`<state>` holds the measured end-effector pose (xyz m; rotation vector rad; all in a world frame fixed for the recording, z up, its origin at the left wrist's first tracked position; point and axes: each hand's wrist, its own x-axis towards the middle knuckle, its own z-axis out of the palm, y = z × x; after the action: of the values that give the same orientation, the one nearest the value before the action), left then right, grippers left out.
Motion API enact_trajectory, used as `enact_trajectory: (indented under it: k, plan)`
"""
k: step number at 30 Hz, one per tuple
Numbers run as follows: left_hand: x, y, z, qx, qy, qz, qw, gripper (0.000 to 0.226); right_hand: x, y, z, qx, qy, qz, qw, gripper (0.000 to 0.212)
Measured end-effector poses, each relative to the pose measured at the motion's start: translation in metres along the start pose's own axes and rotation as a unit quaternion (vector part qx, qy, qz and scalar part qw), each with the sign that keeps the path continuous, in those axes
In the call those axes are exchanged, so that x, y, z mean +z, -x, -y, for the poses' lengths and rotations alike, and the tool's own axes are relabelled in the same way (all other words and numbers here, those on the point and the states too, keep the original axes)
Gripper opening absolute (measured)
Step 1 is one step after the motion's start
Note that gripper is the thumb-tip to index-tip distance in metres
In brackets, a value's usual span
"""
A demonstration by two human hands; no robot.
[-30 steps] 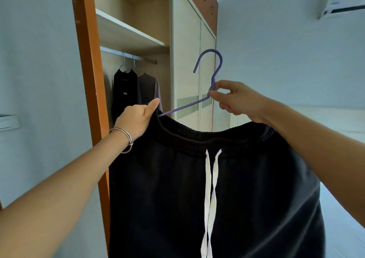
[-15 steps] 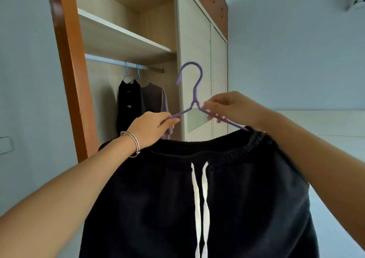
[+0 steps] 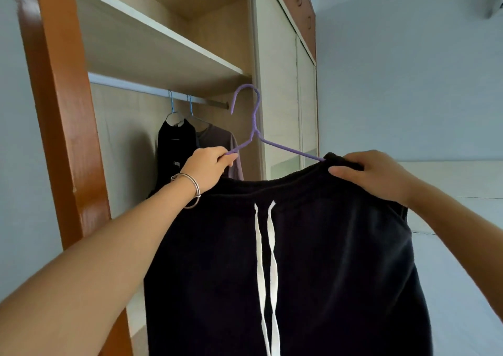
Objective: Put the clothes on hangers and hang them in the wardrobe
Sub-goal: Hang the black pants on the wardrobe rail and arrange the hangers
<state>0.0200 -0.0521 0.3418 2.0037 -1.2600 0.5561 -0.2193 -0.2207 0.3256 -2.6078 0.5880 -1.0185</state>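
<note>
Gripping purple hanger point(image 3: 255, 123) with left hand point(image 3: 208, 168), pinching black drawstring pants point(image 3: 326, 246) with right hand point(image 3: 374, 174), facing open wardrobe point(image 3: 60, 110).

Open wardrobe point(image 3: 60, 110), orange-brown wooden frame, pale inner shelf point(image 3: 152, 48) above a metal rail point(image 3: 130, 85), light sliding door point(image 3: 277, 97), set against evenly lit pale blue-grey walls point(image 3: 408, 83); air conditioner point(image 3: 496, 4) mounted upper right.

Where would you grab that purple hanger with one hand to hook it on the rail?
Probably the bare neck of the purple hanger, just under the hook, coming from the right. It stands upright and free of cloth, and the hook opens leftward toward the rail, so a hand there blocks nothing. The left hand holds one arm; the black garment covers the other.
</note>
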Motion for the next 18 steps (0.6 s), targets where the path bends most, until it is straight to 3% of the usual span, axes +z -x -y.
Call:
enact_trajectory:
  k: [3,7,9,11,13,16,18]
  plan:
    - [0.005,-0.03,0.018,-0.008,-0.004,-0.031,0.999,0.027,0.01,-0.032,0.009,0.012,0.027,-0.046,0.999,0.028]
    - [0.013,-0.051,0.014,0.014,0.064,-0.154,0.986,0.015,0.018,-0.057,0.022,0.037,0.055,-0.1,0.993,0.029]
    - [0.018,-0.053,0.001,0.003,0.124,-0.129,0.984,0.019,0.023,-0.07,0.028,0.045,0.05,-0.118,0.991,0.03]
    - [0.023,-0.061,-0.011,-0.041,0.206,-0.046,0.977,0.031,0.031,-0.088,0.037,0.048,0.041,-0.127,0.99,0.032]
    - [0.023,-0.082,-0.014,-0.105,0.321,-0.01,0.941,0.037,0.045,-0.108,0.049,0.046,0.033,-0.126,0.99,0.032]
    - [0.019,-0.121,0.005,-0.186,0.446,-0.059,0.874,0.04,0.076,-0.138,0.066,0.034,0.02,-0.111,0.993,0.035]
    - [0.018,-0.14,0.029,-0.189,0.466,-0.098,0.859,0.041,0.094,-0.159,0.074,0.013,0.01,-0.089,0.996,0.04]
